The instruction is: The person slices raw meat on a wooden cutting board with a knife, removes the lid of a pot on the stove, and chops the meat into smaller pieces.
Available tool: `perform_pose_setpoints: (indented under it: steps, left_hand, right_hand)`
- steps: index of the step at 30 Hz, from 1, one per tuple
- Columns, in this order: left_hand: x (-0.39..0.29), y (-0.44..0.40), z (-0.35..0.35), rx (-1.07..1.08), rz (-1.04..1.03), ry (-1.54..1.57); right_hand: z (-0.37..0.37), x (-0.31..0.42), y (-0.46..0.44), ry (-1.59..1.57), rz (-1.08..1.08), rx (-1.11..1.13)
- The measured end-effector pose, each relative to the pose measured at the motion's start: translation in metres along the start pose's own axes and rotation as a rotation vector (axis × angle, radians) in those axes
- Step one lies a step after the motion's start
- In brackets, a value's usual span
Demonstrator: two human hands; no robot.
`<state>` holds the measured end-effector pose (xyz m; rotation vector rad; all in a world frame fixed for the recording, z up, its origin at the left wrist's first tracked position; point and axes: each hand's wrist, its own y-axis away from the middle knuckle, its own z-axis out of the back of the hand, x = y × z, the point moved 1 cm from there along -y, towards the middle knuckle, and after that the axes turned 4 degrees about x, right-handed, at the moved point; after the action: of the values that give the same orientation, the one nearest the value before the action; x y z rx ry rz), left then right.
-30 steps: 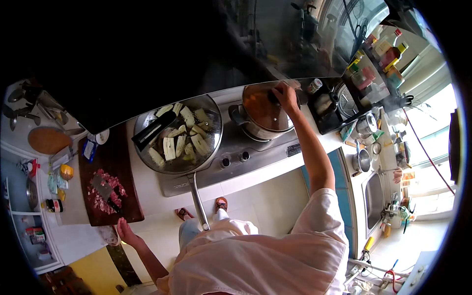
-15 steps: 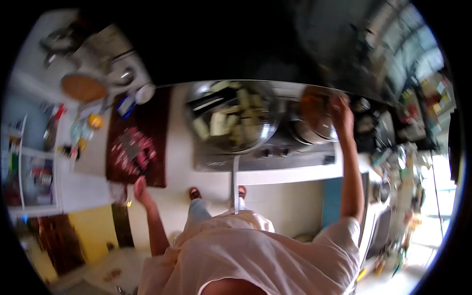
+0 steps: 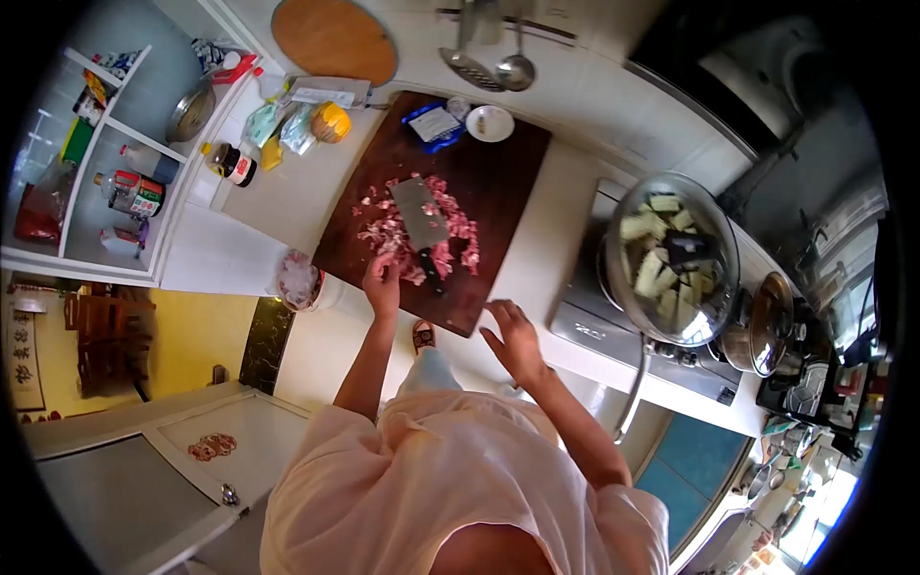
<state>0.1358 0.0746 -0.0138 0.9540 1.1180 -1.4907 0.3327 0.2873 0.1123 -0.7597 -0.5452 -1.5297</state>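
Note:
Chopped red meat (image 3: pixel 462 230) is spread over a dark wooden cutting board (image 3: pixel 513 192). A cleaver (image 3: pixel 419 213) lies flat on the meat, its black handle pointing toward the board's front edge. My left hand (image 3: pixel 381 285) is at the near edge of the meat, left of the handle, fingers loosely bent and apart; no object shows in it. My right hand (image 3: pixel 517 343) hovers by the board's front right corner, open with fingers spread and holding nothing. A blue-edged packet (image 3: pixel 433 126) and a small white dish (image 3: pixel 490 124) sit at the board's far end.
To the right, a glass-lidded wok (image 3: pixel 674 259) of pale chunks stands on the stove (image 3: pixel 599 321), beside a lidded pot (image 3: pixel 757 326). A dark sauce bottle (image 3: pixel 233 165) and packets are at left. A ladle (image 3: pixel 516 71) hangs on the wall. A lined bin (image 3: pixel 300 280) stands below.
The view has turned left toward the board. My right hand has left the pot's lid and come to the board's corner. My left hand has moved up to the meat.

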Motion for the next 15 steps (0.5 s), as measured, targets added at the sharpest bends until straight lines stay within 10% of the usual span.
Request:
perform_pose_setpoints:
  steps: [6, 15]
  left_hand:
    - [0.001, -0.044, 0.043, 0.16, -0.239, -0.292]
    - [-0.012, -0.044, 0.018, 0.724, -0.668, -0.303]
  right_hand:
    - [-0.159, -0.032, -0.104, 0.458, -0.197, -0.032]
    - [-0.094, 0.008, -0.148, 0.119, -0.587, -0.037]
